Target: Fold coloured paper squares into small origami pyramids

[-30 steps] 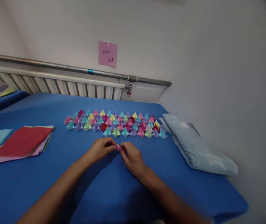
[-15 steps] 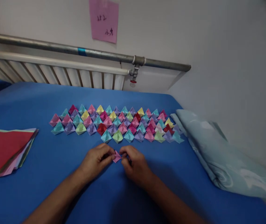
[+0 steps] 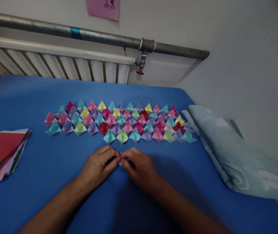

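Both hands meet over a small pink folded paper (image 3: pixel 120 162), of which only a little shows between the fingertips. My left hand (image 3: pixel 101 164) pinches its left side between thumb and fingers. On the right side, my right hand (image 3: pixel 139 165) grips it the same way. Just beyond the hands, several folded paper pieces (image 3: pixel 122 136) in pink, teal, purple, yellow, green and red stand in staggered rows on the blue surface (image 3: pixel 92 201).
At the left lies a stack of coloured paper (image 3: pixel 2 146), red on top. A folded pale green cloth (image 3: pixel 226 146) is at the right. Along the wall behind run a white radiator (image 3: pixel 56 53), a metal pipe (image 3: pixel 104 38) and a red-handled valve (image 3: pixel 140 73).
My right hand has closed in on the pink paper, so the fingertips of both hands now nearly touch and cover more of it. The view has tipped down slightly.
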The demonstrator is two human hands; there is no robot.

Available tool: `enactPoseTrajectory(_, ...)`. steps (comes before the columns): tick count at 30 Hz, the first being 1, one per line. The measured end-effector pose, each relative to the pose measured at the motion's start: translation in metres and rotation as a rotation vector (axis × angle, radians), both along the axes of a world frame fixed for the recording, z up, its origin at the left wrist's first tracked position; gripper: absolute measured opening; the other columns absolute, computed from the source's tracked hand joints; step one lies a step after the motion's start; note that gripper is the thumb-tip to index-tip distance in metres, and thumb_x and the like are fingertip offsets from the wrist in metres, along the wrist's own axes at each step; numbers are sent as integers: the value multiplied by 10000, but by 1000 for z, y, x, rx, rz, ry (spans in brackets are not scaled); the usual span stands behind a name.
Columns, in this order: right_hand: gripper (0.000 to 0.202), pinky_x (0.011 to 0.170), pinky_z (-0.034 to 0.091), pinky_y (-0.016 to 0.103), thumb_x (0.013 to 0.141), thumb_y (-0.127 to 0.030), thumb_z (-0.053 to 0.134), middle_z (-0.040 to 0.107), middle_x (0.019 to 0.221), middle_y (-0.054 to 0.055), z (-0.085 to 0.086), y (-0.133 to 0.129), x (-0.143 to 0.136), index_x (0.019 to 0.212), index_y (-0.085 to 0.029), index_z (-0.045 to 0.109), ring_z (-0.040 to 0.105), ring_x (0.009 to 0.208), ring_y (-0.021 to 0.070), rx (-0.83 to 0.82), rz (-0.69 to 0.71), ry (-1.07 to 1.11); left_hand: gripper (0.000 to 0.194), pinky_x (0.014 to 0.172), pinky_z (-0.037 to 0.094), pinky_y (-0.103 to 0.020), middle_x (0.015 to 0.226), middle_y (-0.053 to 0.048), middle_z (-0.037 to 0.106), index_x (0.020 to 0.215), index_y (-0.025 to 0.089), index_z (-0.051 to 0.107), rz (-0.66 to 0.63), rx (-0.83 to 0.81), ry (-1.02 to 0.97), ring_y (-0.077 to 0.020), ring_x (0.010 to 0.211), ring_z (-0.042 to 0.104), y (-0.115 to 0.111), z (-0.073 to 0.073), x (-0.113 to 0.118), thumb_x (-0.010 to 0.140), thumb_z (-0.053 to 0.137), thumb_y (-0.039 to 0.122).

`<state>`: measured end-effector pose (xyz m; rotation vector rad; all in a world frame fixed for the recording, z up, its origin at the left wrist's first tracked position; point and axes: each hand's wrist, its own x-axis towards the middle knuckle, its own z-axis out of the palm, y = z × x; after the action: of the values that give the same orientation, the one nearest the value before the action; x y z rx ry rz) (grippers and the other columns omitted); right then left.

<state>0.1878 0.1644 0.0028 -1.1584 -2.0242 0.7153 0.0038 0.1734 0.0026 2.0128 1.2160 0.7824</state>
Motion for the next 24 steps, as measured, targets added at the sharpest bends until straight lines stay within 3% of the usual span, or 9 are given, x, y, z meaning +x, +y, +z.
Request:
enactPoseTrajectory(4, 126, 734, 474, 268, 889, -171, 501, 639, 825, 17, 1, 0, -1, 849, -218, 611, 614, 799, 146, -41, -23, -18, 152, 694, 459, -236, 795, 0, 618, 791, 216, 617, 27, 10, 10, -130, 753, 594, -1, 2, 1, 889, 508, 259)
enactPoseTrajectory(8, 138, 731, 470, 264, 882, -150, 497, 645, 828, 17, 2, -1, -1, 861, -212, 618, 616, 791, 143, -40, -17, -19, 115, 727, 465, -234, 862, -3, 626, 881, 223, 631, -3, 12, 2, -129, 800, 600, 0, 1, 0, 896, 520, 251)
enactPoseTrajectory(12, 144, 740, 463, 257, 880, -139, 501, 651, 835, 13, 0, -1, 0, 847, -212, 621, 620, 808, 139, -40, -9, -29, 156, 756, 468, -241, 851, -5, 631, 827, 216, 627, -38, 21, -2, -133, 827, 607, 1, 0, 1, 911, 497, 238)
enactPoseTrajectory(24, 114, 659, 440, 233, 874, -152, 523, 603, 755, -4, 2, 0, 0, 799, -203, 592, 566, 686, 119, -19, -31, 29, 137, 705, 473, -245, 836, -8, 613, 859, 203, 584, -69, 123, 48, -134, 782, 603, 1, -6, -4, 936, 478, 242)
